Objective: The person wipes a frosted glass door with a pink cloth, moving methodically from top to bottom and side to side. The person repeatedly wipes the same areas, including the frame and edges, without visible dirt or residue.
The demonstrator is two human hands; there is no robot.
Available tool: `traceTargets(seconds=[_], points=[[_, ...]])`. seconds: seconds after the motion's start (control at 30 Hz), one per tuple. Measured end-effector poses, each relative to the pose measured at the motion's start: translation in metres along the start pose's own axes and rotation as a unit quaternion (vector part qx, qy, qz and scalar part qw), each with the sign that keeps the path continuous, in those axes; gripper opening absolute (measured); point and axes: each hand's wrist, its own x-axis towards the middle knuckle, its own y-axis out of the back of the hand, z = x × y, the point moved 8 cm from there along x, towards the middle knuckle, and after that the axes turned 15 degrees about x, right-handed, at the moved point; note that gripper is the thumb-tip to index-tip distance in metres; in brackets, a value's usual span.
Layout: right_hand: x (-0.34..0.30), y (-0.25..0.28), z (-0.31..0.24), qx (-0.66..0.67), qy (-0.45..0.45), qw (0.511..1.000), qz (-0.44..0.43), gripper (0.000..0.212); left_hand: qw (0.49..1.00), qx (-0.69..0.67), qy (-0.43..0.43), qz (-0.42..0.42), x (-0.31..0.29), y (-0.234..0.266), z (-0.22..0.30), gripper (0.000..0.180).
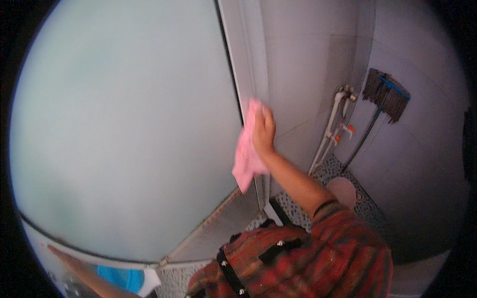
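Observation:
My right hand is closed on a pink cloth and presses it against the pale upright frame of a frosted glass door panel. The cloth's loose end hangs below the hand, over the glass edge. At the lower left, my left forearm reaches outward, and my left hand is at the panel's lower edge strip. It is dim there, and the fingers cannot be made out.
A broom leans head-up against the right wall. White pipes with orange-handled taps run down the corner. A pale pink round bucket or basin sits on the speckled floor. Something blue and rounded lies near my left forearm.

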Motion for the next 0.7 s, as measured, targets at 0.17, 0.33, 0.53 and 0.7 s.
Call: traceTargets(seconds=[0.17, 0.33, 0.53, 0.7], points=[[0.091, -0.08, -0.085, -0.115, 0.26, 0.953, -0.106, 0.023, 0.999, -0.013, -0.051, 0.003, 0.009, -0.013, -0.006, 0.062], [0.077, -0.081, -0.094, -0.098, 0.372, 0.907, -0.17, 0.043, 0.999, 0.017, -0.016, 0.041, -0.004, 0.012, 0.001, 0.062], [0.014, 0.001, 0.016, -0.135, 0.21, 0.968, -0.024, 0.022, 0.999, 0.029, 0.011, 0.031, 0.008, 0.006, -0.002, 0.06], [-0.072, 0.091, 0.113, -0.295, -0.009, 0.956, 0.003, 0.022, 1.0, -0.017, 0.01, 0.009, 0.038, 0.014, -0.018, 0.062]])
